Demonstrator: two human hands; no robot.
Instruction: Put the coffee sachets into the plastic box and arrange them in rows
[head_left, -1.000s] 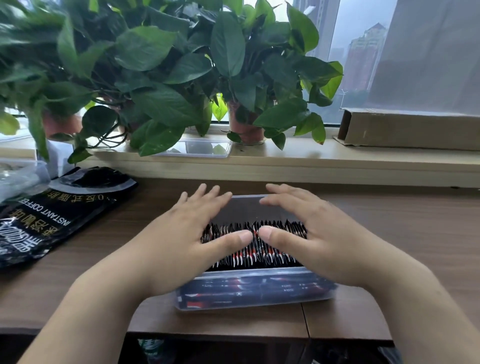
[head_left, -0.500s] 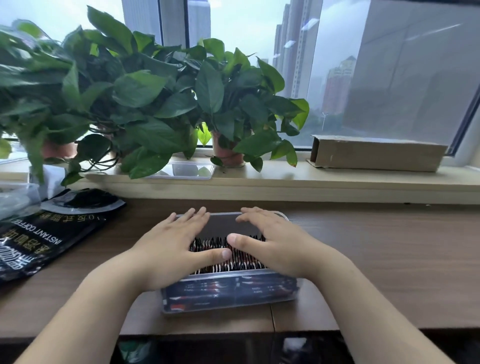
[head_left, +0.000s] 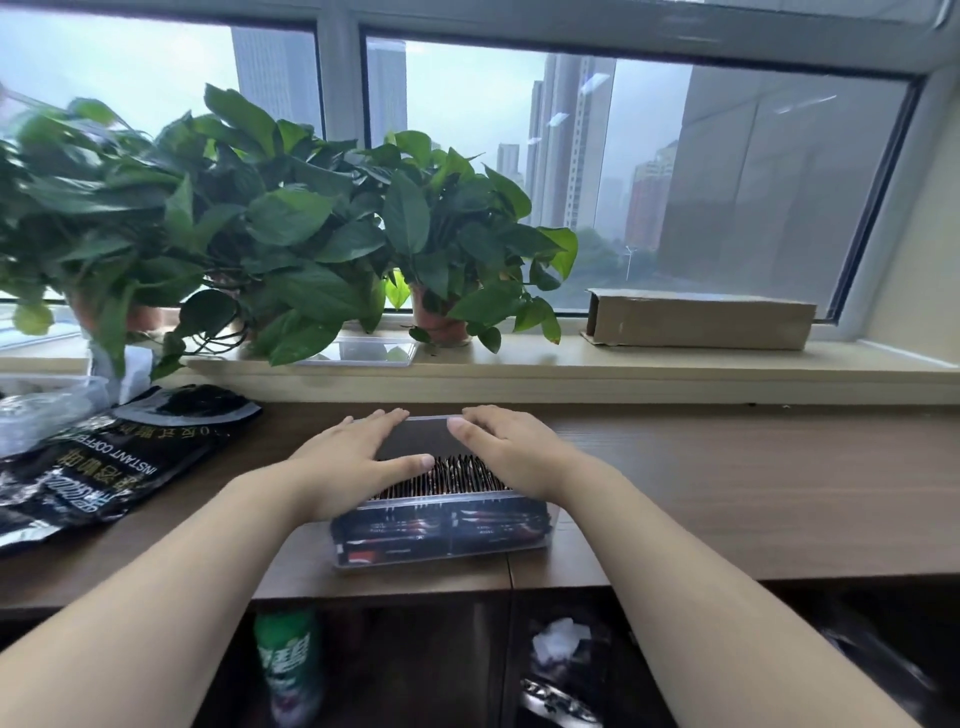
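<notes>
Pressing coffee sachets (head_left: 457, 475), left hand (head_left: 343, 462) and right hand (head_left: 511, 449) flat (fingers (head_left: 387, 418) straight), inside plastic box (head_left: 447, 501).

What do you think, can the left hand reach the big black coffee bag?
Probably yes. The left hand rests flat on the coffee sachets in the plastic box, holding nothing, and the black coffee bag lies just to its left on the same desk, with nothing between them.

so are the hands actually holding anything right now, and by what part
Nothing is gripped. The left hand and right hand lie flat, fingers roughly straight, on the top edges of the coffee sachets standing in the plastic box.
</notes>
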